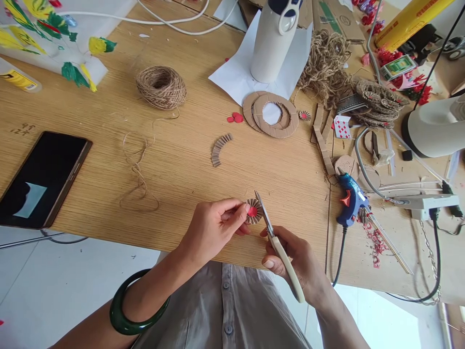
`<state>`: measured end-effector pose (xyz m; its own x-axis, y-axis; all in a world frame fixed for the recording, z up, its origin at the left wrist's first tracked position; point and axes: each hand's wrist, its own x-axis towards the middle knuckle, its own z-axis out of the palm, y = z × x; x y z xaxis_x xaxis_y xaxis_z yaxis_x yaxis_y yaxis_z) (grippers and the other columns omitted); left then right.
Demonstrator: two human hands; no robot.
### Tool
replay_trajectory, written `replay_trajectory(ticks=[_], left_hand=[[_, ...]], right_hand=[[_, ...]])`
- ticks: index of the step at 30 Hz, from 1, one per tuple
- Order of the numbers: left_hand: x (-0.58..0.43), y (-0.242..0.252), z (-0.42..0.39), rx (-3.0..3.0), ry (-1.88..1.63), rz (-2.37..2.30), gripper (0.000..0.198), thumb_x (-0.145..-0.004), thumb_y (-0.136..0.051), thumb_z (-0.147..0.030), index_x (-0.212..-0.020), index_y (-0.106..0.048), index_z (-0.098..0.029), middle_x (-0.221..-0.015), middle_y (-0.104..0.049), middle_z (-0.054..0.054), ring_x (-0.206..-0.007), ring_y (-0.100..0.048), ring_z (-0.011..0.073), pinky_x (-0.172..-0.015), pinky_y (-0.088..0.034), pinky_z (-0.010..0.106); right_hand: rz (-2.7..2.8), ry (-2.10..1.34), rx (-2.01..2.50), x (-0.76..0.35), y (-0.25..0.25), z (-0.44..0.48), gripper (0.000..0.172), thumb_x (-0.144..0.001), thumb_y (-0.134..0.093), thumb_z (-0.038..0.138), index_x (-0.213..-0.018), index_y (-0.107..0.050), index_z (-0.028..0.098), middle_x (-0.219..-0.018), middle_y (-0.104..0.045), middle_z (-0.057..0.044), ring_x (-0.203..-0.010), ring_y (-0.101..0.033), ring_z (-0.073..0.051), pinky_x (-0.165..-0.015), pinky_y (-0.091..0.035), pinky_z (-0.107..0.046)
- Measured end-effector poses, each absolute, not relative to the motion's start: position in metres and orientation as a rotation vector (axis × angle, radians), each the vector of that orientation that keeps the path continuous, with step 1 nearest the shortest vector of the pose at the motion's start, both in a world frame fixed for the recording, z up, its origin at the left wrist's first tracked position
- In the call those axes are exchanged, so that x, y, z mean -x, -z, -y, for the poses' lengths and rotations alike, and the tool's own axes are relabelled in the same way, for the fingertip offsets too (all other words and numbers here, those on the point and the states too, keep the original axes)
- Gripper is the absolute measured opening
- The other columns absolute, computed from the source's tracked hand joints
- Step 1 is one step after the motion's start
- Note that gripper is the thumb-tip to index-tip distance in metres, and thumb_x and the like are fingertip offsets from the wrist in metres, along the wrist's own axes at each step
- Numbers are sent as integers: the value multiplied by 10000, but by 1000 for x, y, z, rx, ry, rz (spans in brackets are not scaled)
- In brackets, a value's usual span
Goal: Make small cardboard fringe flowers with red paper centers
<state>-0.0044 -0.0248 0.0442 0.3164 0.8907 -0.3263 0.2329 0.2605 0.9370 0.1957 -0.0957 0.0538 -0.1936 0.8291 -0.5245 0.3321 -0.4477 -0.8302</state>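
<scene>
Between thumb and fingers, my left hand [221,220] pinches a small corrugated cardboard rosette [254,211] with a red round centre. My right hand [296,257] grips a pair of scissors [281,257] with cream handles. Their blades point up and away, right at the rosette's right edge; whether they touch it I cannot tell. Beyond my hands lies a curved strip of corrugated cardboard [220,149]. Farther off are several red discs [236,118] and two overlapping cardboard rings [258,121], with another finished rosette [304,115] to their right.
A twine ball [162,87] trails a loose strand [136,167] on the left, near a phone [43,179]. On the right lies a blue glue gun [350,198] with its cord over the table edge, near a power strip [425,206]. A white bottle [271,48] stands on paper.
</scene>
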Motion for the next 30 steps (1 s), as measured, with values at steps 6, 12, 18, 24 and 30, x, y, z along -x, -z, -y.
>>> replay_trajectory(ticks=[6, 12, 18, 24, 30], left_hand=[[3, -45, 23, -1206, -638, -1185, 238, -903, -601, -374, -763, -670, -195, -633, -734, -5, -613, -737, 171, -585, -562, 196], [3, -45, 17, -1154, -611, -1164, 247, -894, -616, -369, -778, -687, -162, -626, -726, 14, -601, -731, 160, -587, -571, 188], [3, -42, 18, -1015, -624, -1129, 301, -888, -625, -447, -791, -688, -169, -685, -732, 26, -645, -745, 193, -616, -606, 235], [-3, -38, 28, -738, -577, -1006, 337, -837, -685, -491, -824, -722, -156, -812, -747, 54, -708, -747, 205, -640, -633, 276], [-7, -38, 33, -669, -581, -973, 265, -862, -685, -394, -773, -718, -146, -751, -734, 34, -614, -722, 151, -592, -614, 229]], right_hand=[[1330, -1618, 1719, -195, -49, 98, 551, -761, -713, 642, -969, -626, 139, -661, -420, 37, -621, -372, -127, -542, -281, -265], [1341, -1599, 1734, -197, -48, 100, 540, -754, -737, 614, -982, -635, 135, -633, -394, 48, -598, -340, -121, -528, -257, -267], [1359, -1532, 1753, -196, -47, 102, 530, -756, -742, 601, -986, -646, 134, -629, -410, 45, -589, -354, -120, -519, -279, -261], [1347, -1460, 1814, -190, -47, 99, 578, -741, -732, 637, -989, -653, 121, -630, -461, 31, -581, -392, -126, -516, -316, -260], [1334, -1508, 1776, -191, -47, 101, 588, -749, -743, 608, -1056, -638, 117, -653, -457, 34, -603, -394, -127, -535, -317, -262]])
